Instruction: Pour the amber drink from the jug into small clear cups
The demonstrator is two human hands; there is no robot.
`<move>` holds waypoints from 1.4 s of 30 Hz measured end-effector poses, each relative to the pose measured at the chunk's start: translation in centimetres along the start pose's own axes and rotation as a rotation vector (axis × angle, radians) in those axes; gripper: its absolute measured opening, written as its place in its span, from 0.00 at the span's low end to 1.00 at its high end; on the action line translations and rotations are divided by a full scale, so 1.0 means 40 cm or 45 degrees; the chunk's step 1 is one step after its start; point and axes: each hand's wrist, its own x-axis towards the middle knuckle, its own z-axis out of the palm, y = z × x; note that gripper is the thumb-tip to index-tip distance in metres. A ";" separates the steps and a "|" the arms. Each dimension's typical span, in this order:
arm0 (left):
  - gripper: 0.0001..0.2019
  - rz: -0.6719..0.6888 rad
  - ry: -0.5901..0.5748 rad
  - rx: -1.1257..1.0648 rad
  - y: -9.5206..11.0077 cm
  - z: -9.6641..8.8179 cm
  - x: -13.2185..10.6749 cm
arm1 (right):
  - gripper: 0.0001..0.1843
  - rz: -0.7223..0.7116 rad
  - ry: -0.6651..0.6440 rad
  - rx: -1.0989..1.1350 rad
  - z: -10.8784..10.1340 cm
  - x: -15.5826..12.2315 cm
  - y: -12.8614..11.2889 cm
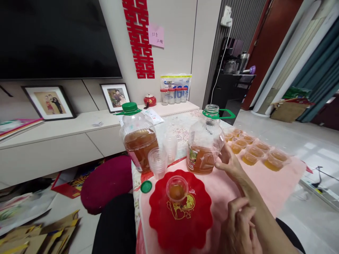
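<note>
The right hand (230,163) is clasped on the right flank of the open jug (205,148), fingers curving round its far side and the thumb lying toward the front. Its forearm runs back to the lower right. The left hand (239,220) sits nearer the body, just inside that forearm. It is loosely curled with the fingers folded in, and nothing shows in it.

The open jug is the thing in hand. It stands upright, long axis vertical, directly left of the right palm and touching it, and well ahead of the left hand. Its mouth is bare, with a green ring at the neck, and amber liquid fills the lower part. The right hand is clearly the nearer of the two.

Below the right hand and to the left of the left hand lies a red plate (182,225) on the pink cloth (227,190). On it stands a small clear cup (177,188) with a little amber liquid, just in front of the jug's base.

Further left of both hands are a stack of empty cups (158,163), a loose green lid (146,186) and a capped jug (137,143). Beyond the right hand, to its right, a row of filled cups (254,150) stands on the cloth.
</note>
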 end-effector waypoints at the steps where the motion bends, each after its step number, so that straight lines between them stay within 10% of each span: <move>1: 0.35 0.001 -0.019 0.029 0.003 -0.007 0.003 | 0.36 0.028 0.026 0.012 -0.015 -0.008 0.002; 7: 0.28 0.054 -0.104 0.073 0.026 -0.061 -0.016 | 0.21 0.182 0.251 0.034 -0.106 -0.035 0.040; 15: 0.22 0.635 0.489 0.519 0.082 -0.292 0.028 | 0.13 0.274 -0.083 0.011 -0.077 -0.075 -0.023; 21: 0.36 0.148 0.490 0.694 0.019 -0.425 0.113 | 0.15 0.351 -0.464 0.006 0.045 -0.114 -0.083; 30: 0.49 -0.272 0.268 0.289 -0.034 -0.428 0.158 | 0.17 0.383 -0.576 0.004 0.091 -0.127 -0.071; 42: 0.49 -0.274 0.335 0.033 -0.044 -0.436 0.173 | 0.17 0.424 -0.635 0.035 0.094 -0.131 -0.050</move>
